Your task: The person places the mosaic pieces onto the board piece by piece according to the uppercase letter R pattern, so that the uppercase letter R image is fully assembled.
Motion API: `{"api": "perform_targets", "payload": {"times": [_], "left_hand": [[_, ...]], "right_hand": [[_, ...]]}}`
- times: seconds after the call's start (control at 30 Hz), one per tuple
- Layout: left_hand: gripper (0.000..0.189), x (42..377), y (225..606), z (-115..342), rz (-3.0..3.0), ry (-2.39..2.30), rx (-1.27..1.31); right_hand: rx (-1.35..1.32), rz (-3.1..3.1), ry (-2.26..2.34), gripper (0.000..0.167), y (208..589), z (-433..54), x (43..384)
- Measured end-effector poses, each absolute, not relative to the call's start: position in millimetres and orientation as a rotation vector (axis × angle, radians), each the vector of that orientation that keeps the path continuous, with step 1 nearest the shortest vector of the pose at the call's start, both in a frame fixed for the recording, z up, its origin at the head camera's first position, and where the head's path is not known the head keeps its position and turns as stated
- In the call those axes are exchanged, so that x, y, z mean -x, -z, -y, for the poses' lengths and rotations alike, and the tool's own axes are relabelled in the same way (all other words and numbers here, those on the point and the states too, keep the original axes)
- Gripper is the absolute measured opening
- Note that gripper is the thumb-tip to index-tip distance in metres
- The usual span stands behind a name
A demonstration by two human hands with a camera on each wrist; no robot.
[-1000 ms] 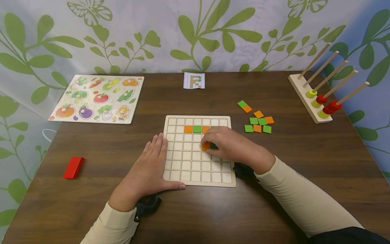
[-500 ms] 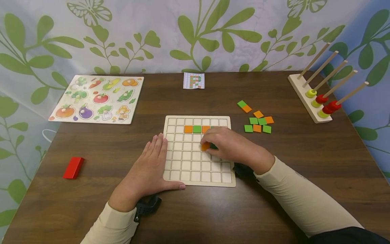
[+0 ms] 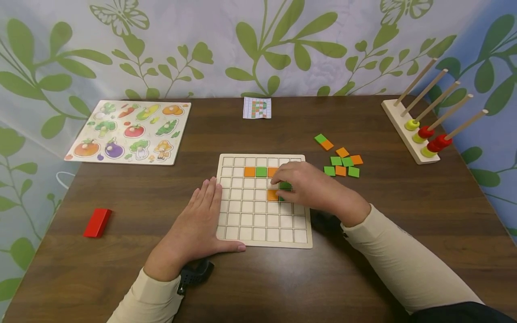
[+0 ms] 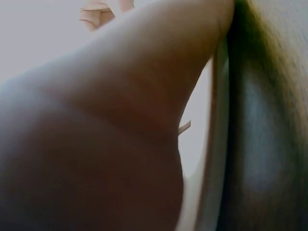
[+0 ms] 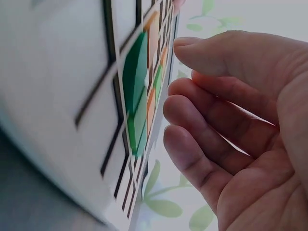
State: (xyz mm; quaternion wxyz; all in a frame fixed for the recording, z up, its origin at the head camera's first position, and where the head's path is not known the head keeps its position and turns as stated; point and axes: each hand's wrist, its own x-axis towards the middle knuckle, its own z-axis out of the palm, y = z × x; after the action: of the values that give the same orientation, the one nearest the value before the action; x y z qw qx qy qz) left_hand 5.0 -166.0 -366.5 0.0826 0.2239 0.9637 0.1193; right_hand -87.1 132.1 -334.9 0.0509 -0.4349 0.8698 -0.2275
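A wooden grid board (image 3: 250, 220) lies in front of me in the head view. My left hand (image 3: 198, 220) rests along its left side, fingers straight and thumb stretched by the near edge. Above the board's right part is my right hand (image 3: 311, 186). The right wrist view shows its fingers (image 5: 185, 144) loosely bent, apart from the board and holding nothing. Beneath it sit an orange tile (image 3: 272, 195) and a green tile (image 3: 285, 185), others partly hidden. Farther up the grid, an orange tile (image 3: 249, 172), a green tile (image 3: 261, 172) and another orange one form a row.
Several loose green and orange tiles (image 3: 340, 171) lie right of the board. A small pattern card (image 3: 257, 108) is at the back. A vegetable puzzle (image 3: 133, 130) and a red block (image 3: 97, 223) are on the left, a peg stand with rings (image 3: 408, 130) on the right.
My right hand has come off the orange tile and shifted slightly up and to the right, uncovering more of the green tiles. My left hand has stayed in place.
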Motion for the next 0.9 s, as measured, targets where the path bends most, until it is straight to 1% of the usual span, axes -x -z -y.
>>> {"api": "perform_targets", "payload": {"times": [0.5,0.77,0.9], "left_hand": [[0.148,-5,368,166,-2.872,-0.391,-0.676],[0.149,-5,368,166,-2.880,-0.383,-0.677],[0.149,-5,367,166,-2.875,-0.378,-0.671]], "right_hand": [[1.195,-2.715,0.744,0.025,336,-154,101],[1.075,-2.765,0.685,0.024,329,-164,108],[1.069,-2.808,0.675,0.025,325,-172,112]]}}
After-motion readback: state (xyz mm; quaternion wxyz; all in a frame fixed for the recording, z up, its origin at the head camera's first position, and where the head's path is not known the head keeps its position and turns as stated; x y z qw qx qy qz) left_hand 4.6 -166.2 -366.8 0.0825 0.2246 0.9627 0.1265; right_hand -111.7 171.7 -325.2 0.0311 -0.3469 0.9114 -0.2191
